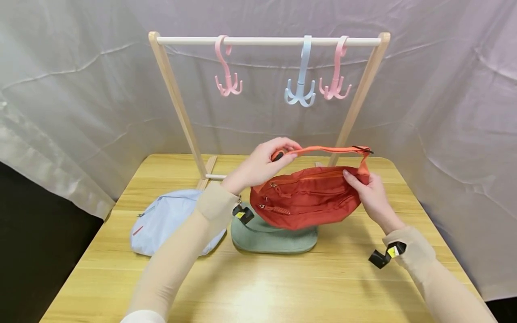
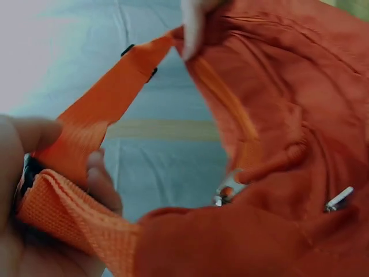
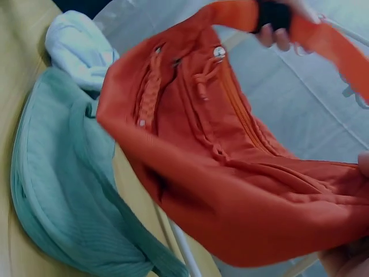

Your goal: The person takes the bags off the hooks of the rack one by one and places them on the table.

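A red waist bag [image 1: 311,197] with zipped pockets is held up above the table, its orange strap [image 1: 327,149] stretched along the top. My left hand [image 1: 268,159] grips the strap near its black buckle [image 2: 30,173]. At the bag's right end my right hand [image 1: 373,197] pinches the fabric, thumb on the front face; part of its fingers is hidden behind the bag. Below lies a green corduroy bag [image 1: 274,240], partly covered from view by the red one. To its left is a light blue bag [image 1: 169,215], partly behind my left forearm.
A wooden rack with a white rail [image 1: 266,41] stands at the back of the table [image 1: 258,287]. From the rail hang a pink hook [image 1: 228,80] at left, a blue hook [image 1: 300,80] and another pink hook [image 1: 335,80] at right. Grey curtain [image 1: 262,116] surrounds the table.
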`<state>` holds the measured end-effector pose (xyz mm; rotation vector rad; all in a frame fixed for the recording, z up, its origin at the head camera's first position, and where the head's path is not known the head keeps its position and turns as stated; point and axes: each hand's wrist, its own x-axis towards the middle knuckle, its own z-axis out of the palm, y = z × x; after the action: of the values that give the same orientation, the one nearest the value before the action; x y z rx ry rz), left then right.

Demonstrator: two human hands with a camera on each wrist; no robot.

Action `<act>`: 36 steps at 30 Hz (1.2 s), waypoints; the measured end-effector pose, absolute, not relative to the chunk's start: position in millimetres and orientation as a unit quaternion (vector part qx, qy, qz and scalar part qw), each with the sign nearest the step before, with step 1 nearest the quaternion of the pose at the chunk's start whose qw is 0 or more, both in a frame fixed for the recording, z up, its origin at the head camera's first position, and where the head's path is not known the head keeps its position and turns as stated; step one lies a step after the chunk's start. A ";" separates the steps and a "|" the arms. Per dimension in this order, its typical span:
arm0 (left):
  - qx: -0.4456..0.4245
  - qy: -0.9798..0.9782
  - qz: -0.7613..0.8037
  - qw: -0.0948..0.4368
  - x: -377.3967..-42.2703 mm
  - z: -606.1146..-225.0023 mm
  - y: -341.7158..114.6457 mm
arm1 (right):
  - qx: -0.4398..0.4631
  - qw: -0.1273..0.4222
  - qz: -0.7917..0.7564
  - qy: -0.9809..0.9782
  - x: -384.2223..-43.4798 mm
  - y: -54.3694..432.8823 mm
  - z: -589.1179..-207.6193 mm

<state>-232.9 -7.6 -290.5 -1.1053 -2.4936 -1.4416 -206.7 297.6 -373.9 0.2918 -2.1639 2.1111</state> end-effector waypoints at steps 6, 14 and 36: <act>-0.411 -0.825 -0.383 -0.059 -231.7 -306.7 -16.9 | 0.078 0.075 0.733 -0.671 -206.1 291.8 -369.4; -0.444 -0.826 -0.326 -0.116 -229.3 -321.8 -22.4 | 0.083 0.113 0.747 -0.650 -204.0 284.7 -365.6; -0.288 -0.844 -0.387 -0.235 -229.8 -362.0 -59.9 | 0.088 0.147 0.802 -0.572 -201.2 272.6 -360.6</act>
<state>-229.8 -59.9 -362.0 -1.0697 -3.1400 -1.4403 -201.2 272.6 -360.6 0.2530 -1.6450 2.3087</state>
